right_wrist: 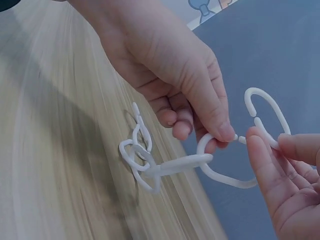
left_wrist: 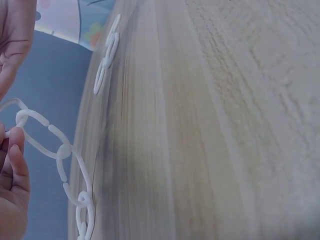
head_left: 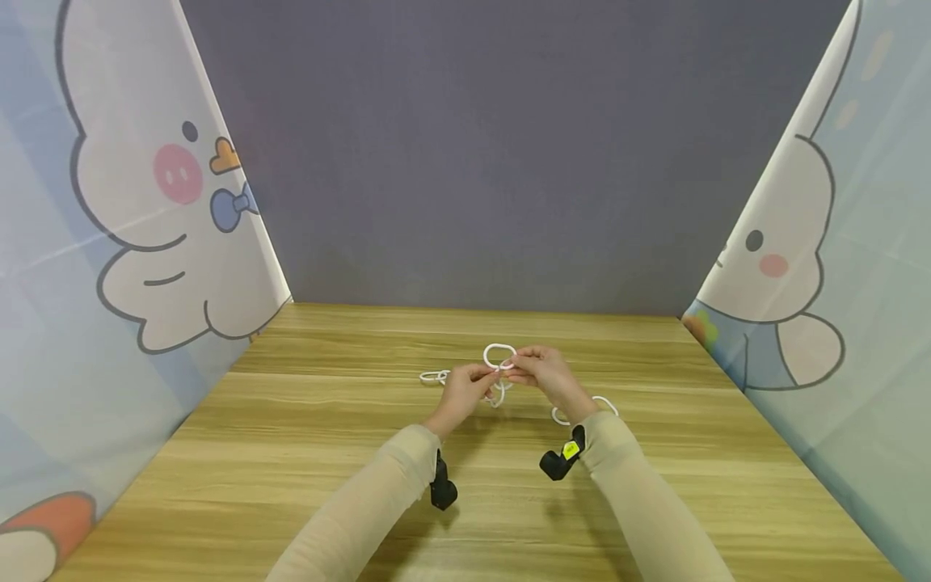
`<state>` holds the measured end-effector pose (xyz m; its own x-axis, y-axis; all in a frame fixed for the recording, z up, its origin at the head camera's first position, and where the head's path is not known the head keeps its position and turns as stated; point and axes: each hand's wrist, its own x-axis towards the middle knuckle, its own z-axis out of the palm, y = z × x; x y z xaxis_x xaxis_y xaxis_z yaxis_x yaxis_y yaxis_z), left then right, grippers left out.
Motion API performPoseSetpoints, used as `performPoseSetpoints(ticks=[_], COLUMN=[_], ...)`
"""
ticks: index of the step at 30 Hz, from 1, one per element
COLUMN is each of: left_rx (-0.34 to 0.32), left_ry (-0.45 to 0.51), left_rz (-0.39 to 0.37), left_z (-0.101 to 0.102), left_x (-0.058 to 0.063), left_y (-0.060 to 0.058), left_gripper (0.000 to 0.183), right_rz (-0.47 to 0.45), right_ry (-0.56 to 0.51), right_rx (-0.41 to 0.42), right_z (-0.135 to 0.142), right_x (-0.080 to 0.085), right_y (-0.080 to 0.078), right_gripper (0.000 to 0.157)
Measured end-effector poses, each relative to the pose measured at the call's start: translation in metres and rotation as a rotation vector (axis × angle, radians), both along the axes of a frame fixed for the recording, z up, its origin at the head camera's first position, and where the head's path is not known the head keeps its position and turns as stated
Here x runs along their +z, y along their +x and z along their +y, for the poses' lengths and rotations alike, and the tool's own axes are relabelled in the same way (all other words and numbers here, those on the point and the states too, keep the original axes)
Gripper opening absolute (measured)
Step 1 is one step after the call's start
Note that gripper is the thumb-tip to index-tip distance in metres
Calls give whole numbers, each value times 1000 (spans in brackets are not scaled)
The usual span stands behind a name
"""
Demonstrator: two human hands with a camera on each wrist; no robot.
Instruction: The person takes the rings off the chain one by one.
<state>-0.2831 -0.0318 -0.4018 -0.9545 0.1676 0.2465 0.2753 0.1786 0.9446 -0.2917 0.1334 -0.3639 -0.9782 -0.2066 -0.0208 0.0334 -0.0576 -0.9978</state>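
Observation:
In the head view both hands meet above the table, holding white oval plastic chain links. My left hand (head_left: pixel 464 394) pinches one link (right_wrist: pixel 220 179) between thumb and finger. From it hangs a chain (left_wrist: pixel 86 175) of joined links that reaches down to the tabletop. My right hand (head_left: pixel 547 376) pinches a separate-looking oval link (head_left: pixel 499 347), held upright. A gap in this link's side shows in the right wrist view. The left hand's link also has a gap, close to both hands' fingertips. Whether these two links are joined is hidden by the fingers.
Another short chain (left_wrist: pixel 107 60) of white links lies on the wooden table (head_left: pixel 349 453), near the right wrist. A grey panel (head_left: pixel 465 162) stands behind, with cartoon-printed cloth walls (head_left: pixel 145 73) on both sides. Black wrist cameras (head_left: pixel 442 485) hang below the sleeves.

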Motion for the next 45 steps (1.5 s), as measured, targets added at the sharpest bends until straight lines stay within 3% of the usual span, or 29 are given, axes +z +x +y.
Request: performPoseSetpoints(ticks=[2,18,45], left_rx=[6,25,16], left_ry=[-7,-9,-15], left_rz=[-2,-24,-19], left_z=[0,1,0], left_x=[-10,-10,-10], left_y=[-8,-6,-5], left_gripper=[16,17,16], right_rz=[8,38,56], right_ry=[2,-17,-110], right_rx=[-3,-49,-92], right_z=[1,29,57], right_x=[1,15,26], right_y=[0,-1,-3], right_gripper=[23,26,9])
